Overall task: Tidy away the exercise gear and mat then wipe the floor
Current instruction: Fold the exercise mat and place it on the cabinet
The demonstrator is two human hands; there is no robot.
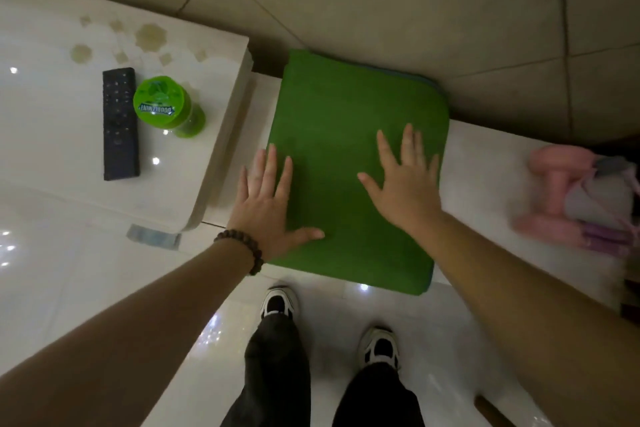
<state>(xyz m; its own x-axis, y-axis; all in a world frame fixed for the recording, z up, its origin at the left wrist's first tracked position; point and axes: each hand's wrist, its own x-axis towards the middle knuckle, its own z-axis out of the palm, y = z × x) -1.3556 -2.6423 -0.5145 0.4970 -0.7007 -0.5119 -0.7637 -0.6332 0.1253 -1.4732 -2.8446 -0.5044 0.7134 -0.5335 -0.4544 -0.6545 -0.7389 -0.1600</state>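
Mat (346, 107), folded, flat under both hands – L (268, 198), R (403, 184).

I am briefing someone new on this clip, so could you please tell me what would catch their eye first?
The folded green mat on the low white ledge dominates the middle, with the left hand and right hand spread flat on it. At far right lie pink dumbbells; on the left, a green Doublemint tub beside a black remote.

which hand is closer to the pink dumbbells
Right. The right hand lies flat on the mat's right part, nearer the dumbbells; the left hand presses its left edge.
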